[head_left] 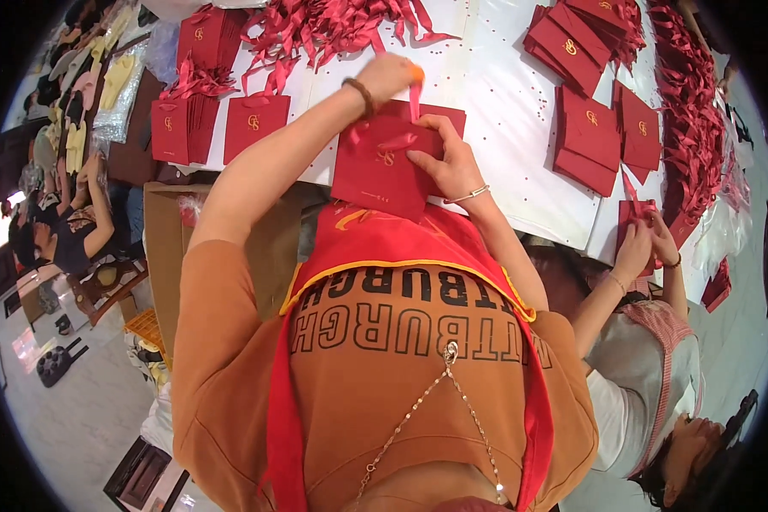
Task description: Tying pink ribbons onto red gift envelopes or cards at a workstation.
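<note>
A red paper gift bag (371, 179) with a gold emblem lies at the table's near edge in front of me, overlapping another red piece behind it. My left hand (386, 78), with a dark beaded bracelet at the wrist and something orange on a fingertip, pinches a red ribbon (415, 104) and holds it taut above the bag. My right hand (450, 160), wearing a silver bracelet, grips the bag's upper right part, thumb on the front face and fingers by the ribbon. More ribbon lies loosely across the bag's front.
Stacked red bags (183, 128) and a ribbon heap (333, 30) lie left and ahead on the white table (495, 111). Further bag piles (587, 136) stand right. A co-worker's hands (644, 243) handle a red bag there. A cardboard box (166, 247) sits below the left edge.
</note>
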`<state>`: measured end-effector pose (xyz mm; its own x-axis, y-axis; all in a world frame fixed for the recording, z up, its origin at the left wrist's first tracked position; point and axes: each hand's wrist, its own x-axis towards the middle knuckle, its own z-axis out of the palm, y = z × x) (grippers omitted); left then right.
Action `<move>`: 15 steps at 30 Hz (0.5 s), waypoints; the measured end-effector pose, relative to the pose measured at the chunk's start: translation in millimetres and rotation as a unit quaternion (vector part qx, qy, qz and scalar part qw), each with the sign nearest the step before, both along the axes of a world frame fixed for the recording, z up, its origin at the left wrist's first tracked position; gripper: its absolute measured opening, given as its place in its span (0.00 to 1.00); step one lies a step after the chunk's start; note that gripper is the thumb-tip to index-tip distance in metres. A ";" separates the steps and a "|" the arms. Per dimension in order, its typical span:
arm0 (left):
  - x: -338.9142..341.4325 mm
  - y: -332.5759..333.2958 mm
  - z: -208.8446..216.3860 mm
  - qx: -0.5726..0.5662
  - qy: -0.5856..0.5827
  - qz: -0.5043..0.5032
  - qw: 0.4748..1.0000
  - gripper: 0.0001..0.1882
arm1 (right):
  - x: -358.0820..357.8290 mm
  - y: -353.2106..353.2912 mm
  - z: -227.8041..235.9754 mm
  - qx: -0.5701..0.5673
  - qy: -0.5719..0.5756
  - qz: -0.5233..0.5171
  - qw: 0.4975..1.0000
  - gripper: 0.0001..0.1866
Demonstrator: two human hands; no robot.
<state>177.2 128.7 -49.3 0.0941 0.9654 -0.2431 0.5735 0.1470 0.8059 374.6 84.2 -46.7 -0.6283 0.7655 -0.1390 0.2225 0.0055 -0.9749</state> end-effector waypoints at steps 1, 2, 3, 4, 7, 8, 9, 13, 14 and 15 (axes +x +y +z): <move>-6.1 8.5 -1.3 0.118 0.059 0.019 0.991 0.14 | 0.6 -1.2 4.6 0.006 -0.029 0.023 0.999 0.21; -8.6 16.2 -3.9 -0.019 -0.133 0.222 0.966 0.13 | 0.5 -1.4 5.0 0.007 -0.030 0.025 0.999 0.21; -10.9 15.7 -8.4 -0.017 -0.134 0.223 0.965 0.13 | 0.3 -1.5 5.0 -0.005 -0.031 0.035 0.999 0.22; -12.1 16.1 -8.3 -0.035 -0.138 0.218 0.966 0.12 | 0.1 -0.6 4.3 -0.018 -0.033 0.041 0.998 0.22; -19.5 12.2 -8.8 -0.070 -0.149 0.205 0.965 0.12 | 1.0 -1.0 -17.0 -0.047 0.066 0.008 0.997 0.23; -24.8 7.0 -9.2 0.003 -0.157 0.218 0.963 0.12 | 1.8 -1.6 -21.5 -0.047 0.065 0.007 0.997 0.23; -32.0 1.1 -9.9 0.077 -0.164 0.230 0.956 0.14 | 2.3 -2.1 -25.0 -0.078 0.098 -0.031 0.992 0.21; -35.0 -48.9 -2.3 -0.032 -0.181 0.353 0.918 0.17 | -0.8 -0.3 -14.0 -0.166 0.171 -0.116 0.964 0.19; -29.1 -67.1 -23.7 0.010 -0.180 0.295 0.938 0.18 | -5.6 -0.4 -14.2 -0.154 0.167 -0.135 0.964 0.15; -22.3 -83.3 -47.6 0.053 -0.176 0.237 0.954 0.19 | -9.3 1.0 -16.9 -0.155 0.170 -0.125 0.965 0.15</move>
<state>154.9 45.4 -96.9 -0.3013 0.9371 -0.1762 0.1540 0.2302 0.9609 365.3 85.2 -63.6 -0.4796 0.8534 -0.2042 -0.1540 -0.3109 -0.9379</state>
